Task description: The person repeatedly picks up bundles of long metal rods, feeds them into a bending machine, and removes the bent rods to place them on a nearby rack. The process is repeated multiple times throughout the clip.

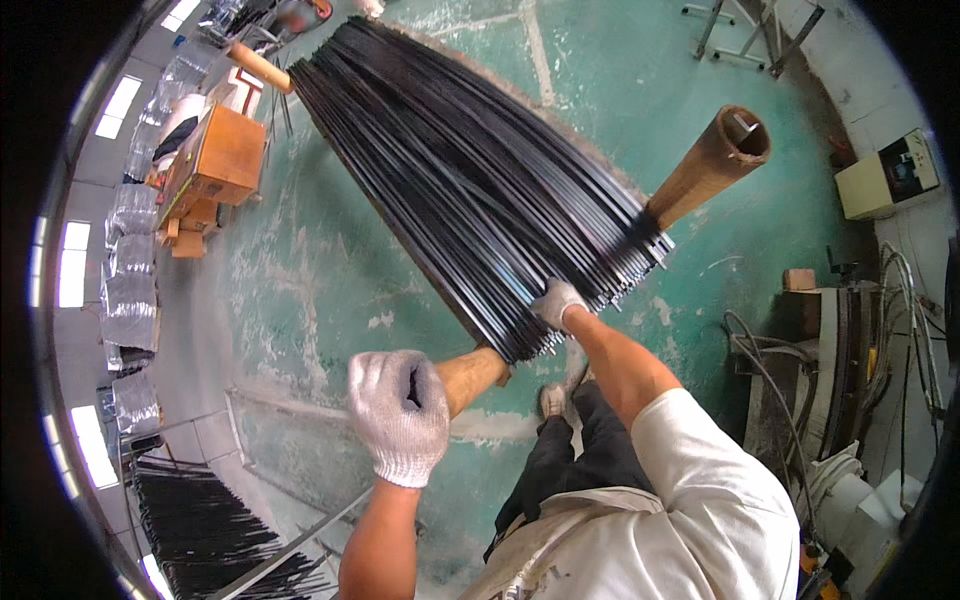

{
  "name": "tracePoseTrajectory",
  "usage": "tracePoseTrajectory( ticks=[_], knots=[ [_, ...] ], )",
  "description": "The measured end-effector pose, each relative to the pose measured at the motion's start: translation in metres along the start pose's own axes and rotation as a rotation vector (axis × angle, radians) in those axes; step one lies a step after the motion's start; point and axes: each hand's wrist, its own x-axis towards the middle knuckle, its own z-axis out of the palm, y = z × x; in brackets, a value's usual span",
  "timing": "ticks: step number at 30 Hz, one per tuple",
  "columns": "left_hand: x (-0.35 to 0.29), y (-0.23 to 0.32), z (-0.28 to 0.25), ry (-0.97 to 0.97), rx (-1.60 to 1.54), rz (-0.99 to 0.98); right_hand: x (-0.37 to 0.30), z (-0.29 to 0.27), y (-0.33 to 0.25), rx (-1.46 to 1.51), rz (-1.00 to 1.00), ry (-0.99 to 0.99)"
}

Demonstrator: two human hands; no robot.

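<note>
A long bundle of thin dark metal rods [440,130] stretches away from me, its near ends bright and uneven. My right hand [558,303], in a pale knit glove, is closed over several rods near these ends. My left hand [400,410], gloved the same way, is raised at the left of the bundle. Its fingers curl into a loose fist, and nothing shows in the dark hollow between them. Behind it stands a brown post [470,380], partly hidden by the hand.
A hollow brown tube post [712,165] rises at the bundle's right; another brown post [260,67] is at its far left. An orange-brown box [228,155] stands left. More dark rods [200,530] lie lower left. Machinery with hoses [835,370] lines the right side.
</note>
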Motion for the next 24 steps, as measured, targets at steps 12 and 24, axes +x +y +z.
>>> tracePoseTrajectory(
  ticks=[12,24],
  knots=[
    [-0.116,0.036,0.011,-0.1,-0.395,0.52,-0.343,0.023,0.217,-0.215,0.158,0.067],
    [-0.185,-0.02,0.26,-0.731,-1.842,-1.368,-0.679,0.154,0.199,-0.19,0.807,0.27]
  ],
)
